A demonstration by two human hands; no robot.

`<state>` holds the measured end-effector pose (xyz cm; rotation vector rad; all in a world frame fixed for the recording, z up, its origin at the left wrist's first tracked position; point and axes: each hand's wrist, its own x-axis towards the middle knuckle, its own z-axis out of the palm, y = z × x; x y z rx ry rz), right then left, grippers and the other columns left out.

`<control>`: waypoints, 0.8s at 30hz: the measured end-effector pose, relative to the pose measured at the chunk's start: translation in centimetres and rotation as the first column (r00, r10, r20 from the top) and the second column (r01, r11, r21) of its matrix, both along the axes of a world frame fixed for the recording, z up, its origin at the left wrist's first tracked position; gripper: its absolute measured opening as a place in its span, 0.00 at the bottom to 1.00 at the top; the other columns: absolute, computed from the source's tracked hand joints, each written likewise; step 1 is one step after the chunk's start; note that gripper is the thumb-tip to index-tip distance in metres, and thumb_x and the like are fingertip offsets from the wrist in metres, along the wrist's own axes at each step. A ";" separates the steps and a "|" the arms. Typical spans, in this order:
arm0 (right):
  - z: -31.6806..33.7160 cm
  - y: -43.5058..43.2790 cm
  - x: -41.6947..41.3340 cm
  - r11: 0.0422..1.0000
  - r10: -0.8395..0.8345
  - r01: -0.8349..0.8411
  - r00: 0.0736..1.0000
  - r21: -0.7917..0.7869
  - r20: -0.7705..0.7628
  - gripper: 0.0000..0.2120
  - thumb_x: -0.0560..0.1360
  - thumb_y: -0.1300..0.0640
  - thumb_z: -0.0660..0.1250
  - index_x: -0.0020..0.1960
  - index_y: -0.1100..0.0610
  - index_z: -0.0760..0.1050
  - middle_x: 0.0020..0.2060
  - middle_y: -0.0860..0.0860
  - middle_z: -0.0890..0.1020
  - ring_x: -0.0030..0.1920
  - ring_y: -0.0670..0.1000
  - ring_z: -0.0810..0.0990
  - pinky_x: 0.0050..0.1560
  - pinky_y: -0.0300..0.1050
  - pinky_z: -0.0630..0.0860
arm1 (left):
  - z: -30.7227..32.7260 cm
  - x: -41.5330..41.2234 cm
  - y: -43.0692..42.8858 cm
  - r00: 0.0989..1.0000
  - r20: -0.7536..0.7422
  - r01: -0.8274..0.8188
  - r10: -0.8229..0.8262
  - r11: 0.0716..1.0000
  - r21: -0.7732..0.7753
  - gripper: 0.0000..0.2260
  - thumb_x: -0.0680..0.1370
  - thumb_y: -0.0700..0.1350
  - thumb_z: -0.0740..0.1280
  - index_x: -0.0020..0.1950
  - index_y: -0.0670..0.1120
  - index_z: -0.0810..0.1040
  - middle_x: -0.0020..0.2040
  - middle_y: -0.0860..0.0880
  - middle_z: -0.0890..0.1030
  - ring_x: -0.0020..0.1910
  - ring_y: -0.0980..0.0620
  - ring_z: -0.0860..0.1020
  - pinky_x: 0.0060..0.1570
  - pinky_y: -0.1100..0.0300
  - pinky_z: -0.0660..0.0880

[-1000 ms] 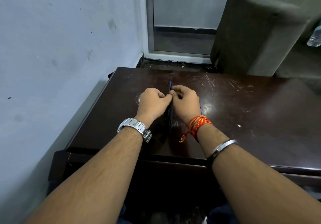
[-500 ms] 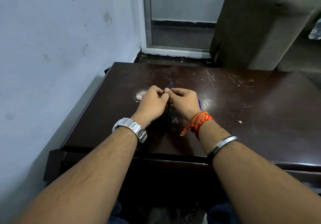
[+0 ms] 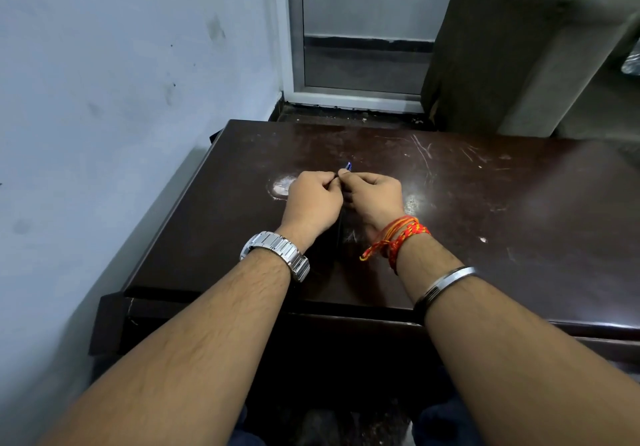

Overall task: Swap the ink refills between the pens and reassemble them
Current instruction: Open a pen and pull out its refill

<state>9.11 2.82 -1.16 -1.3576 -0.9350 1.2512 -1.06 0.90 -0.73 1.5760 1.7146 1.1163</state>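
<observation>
- While both fists meet knuckle to knuckle over the middle of the counter (image 3: 485, 203), the left hand (image 3: 313, 203) and the right hand (image 3: 375, 196) pinch the same small piece between their thumb and forefinger tips.
- Only a short blue pen (image 3: 348, 166) end shows, poking out past the fingertips toward 12 o'clock and leaning slightly to 1 o'clock.
- Each hand's grip is curled nearly shut; the left one seems to pinch a thin grey part at the meeting point, but whether that is a refill or a tip I cannot tell.
- Most of the pen lies hidden behind the fingers, so I judge its long axis to run roughly 6 to 12 o'clock, away from the body.
- Neither hand is clearly nearer: the blue end sits just beyond both sets of fingertips, a touch closer to the right hand's.
- Judging by this, the coming move turns on pulling or twisting along that 6-to-12 line, one hand steadying while the other draws.
- Nothing of a second pen is visible on the counter; it may be inside a fist or under the hands.
</observation>
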 end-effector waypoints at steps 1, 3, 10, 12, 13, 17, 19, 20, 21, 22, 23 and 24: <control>0.0 0.0 0.1 1.000 -0.007 0.007 1.000 -0.007 -0.005 0.09 0.73 0.56 0.74 0.34 0.56 0.84 0.30 0.56 0.83 0.31 0.53 0.80 0.38 0.49 0.80 | 0.0 0.1 -0.1 1.000 0.014 0.007 -0.007 1.000 0.000 0.13 0.81 0.41 0.64 0.42 0.39 0.83 0.34 0.45 0.81 0.32 0.51 0.73 0.33 0.57 0.68; 0.0 0.2 0.2 1.000 -0.021 0.021 1.000 -0.011 -0.017 0.10 0.73 0.56 0.74 0.33 0.56 0.83 0.27 0.53 0.82 0.29 0.52 0.79 0.37 0.48 0.79 | -0.1 0.1 -0.2 0.998 0.055 0.020 -0.021 1.000 0.009 0.11 0.82 0.42 0.64 0.48 0.43 0.86 0.39 0.45 0.85 0.36 0.49 0.79 0.37 0.54 0.74; -0.1 0.6 -0.1 0.999 -0.046 0.046 0.999 0.017 0.009 0.12 0.72 0.56 0.74 0.30 0.54 0.83 0.23 0.47 0.80 0.27 0.46 0.78 0.37 0.46 0.78 | -0.3 -0.1 -0.1 1.000 -0.009 0.022 -0.023 0.999 -0.044 0.17 0.83 0.49 0.62 0.35 0.48 0.77 0.29 0.52 0.77 0.27 0.55 0.73 0.28 0.59 0.65; -0.2 0.7 -0.2 0.998 -0.055 0.054 0.998 0.027 0.013 0.13 0.72 0.56 0.74 0.29 0.53 0.83 0.24 0.47 0.81 0.30 0.48 0.79 0.40 0.48 0.79 | -0.3 -0.1 0.2 1.000 -0.017 -0.004 0.002 0.995 -0.097 0.19 0.83 0.51 0.62 0.33 0.47 0.75 0.28 0.52 0.75 0.25 0.54 0.71 0.27 0.59 0.63; -0.2 0.7 -0.2 0.998 -0.058 0.058 0.998 0.035 0.011 0.13 0.72 0.56 0.74 0.29 0.53 0.83 0.25 0.47 0.82 0.31 0.48 0.79 0.41 0.48 0.80 | -0.2 -0.1 0.3 1.000 -0.005 -0.009 0.009 0.993 -0.120 0.19 0.83 0.53 0.61 0.34 0.47 0.74 0.28 0.52 0.75 0.25 0.53 0.70 0.26 0.59 0.63; 0.1 0.6 -0.6 0.994 -0.081 0.082 0.997 0.068 -0.020 0.12 0.73 0.57 0.74 0.30 0.55 0.82 0.24 0.49 0.80 0.27 0.48 0.78 0.38 0.46 0.77 | 0.3 -0.2 0.5 1.000 -0.005 -0.004 0.004 0.983 -0.184 0.21 0.82 0.58 0.60 0.34 0.48 0.73 0.29 0.52 0.75 0.26 0.53 0.71 0.26 0.59 0.62; 0.5 0.7 -0.6 0.989 -0.128 0.130 0.991 0.064 -0.045 0.12 0.73 0.57 0.74 0.31 0.55 0.82 0.26 0.50 0.81 0.30 0.49 0.79 0.41 0.48 0.79 | 0.6 -0.4 0.5 1.000 -0.022 -0.010 0.005 0.968 -0.250 0.24 0.80 0.64 0.59 0.32 0.48 0.74 0.28 0.52 0.77 0.25 0.53 0.73 0.26 0.60 0.63; 0.6 0.8 -0.5 0.985 -0.159 0.162 0.986 0.057 -0.054 0.11 0.73 0.57 0.74 0.32 0.54 0.82 0.28 0.51 0.82 0.33 0.51 0.80 0.44 0.50 0.81 | 0.7 -0.6 0.4 1.000 -0.027 -0.021 0.014 0.958 -0.284 0.26 0.77 0.67 0.60 0.32 0.48 0.76 0.28 0.53 0.78 0.25 0.53 0.75 0.26 0.61 0.64; 0.7 0.9 -0.4 0.982 -0.180 0.183 0.982 0.051 -0.057 0.09 0.73 0.57 0.74 0.34 0.55 0.82 0.31 0.53 0.83 0.36 0.53 0.82 0.46 0.53 0.82 | 0.7 -0.7 0.3 0.999 -0.025 -0.039 0.033 0.950 -0.309 0.27 0.75 0.70 0.61 0.32 0.47 0.77 0.28 0.53 0.79 0.25 0.53 0.76 0.26 0.61 0.65; 0.7 0.9 -0.2 0.981 -0.188 0.190 0.981 0.045 -0.052 0.08 0.73 0.56 0.74 0.35 0.56 0.82 0.34 0.55 0.84 0.38 0.56 0.83 0.47 0.55 0.83 | 0.7 -0.9 0.2 0.998 -0.012 -0.063 0.062 0.946 -0.319 0.27 0.72 0.70 0.62 0.32 0.47 0.77 0.28 0.53 0.79 0.26 0.53 0.77 0.27 0.61 0.65; 0.6 0.9 -0.2 0.982 -0.181 0.183 0.983 0.040 -0.041 0.08 0.73 0.56 0.74 0.35 0.56 0.82 0.34 0.56 0.84 0.39 0.57 0.84 0.47 0.56 0.83 | 0.8 -1.1 0.2 0.995 0.006 -0.095 0.102 0.947 -0.308 0.25 0.70 0.69 0.64 0.32 0.47 0.77 0.28 0.54 0.79 0.28 0.53 0.78 0.28 0.61 0.65; 0.4 0.9 -0.2 0.986 -0.163 0.164 0.986 0.033 -0.022 0.08 0.73 0.56 0.74 0.35 0.56 0.82 0.33 0.55 0.84 0.38 0.56 0.83 0.46 0.55 0.83 | 0.8 -1.2 0.2 0.989 0.025 -0.132 0.146 0.949 -0.285 0.22 0.69 0.66 0.66 0.31 0.47 0.77 0.29 0.53 0.79 0.29 0.52 0.78 0.28 0.60 0.66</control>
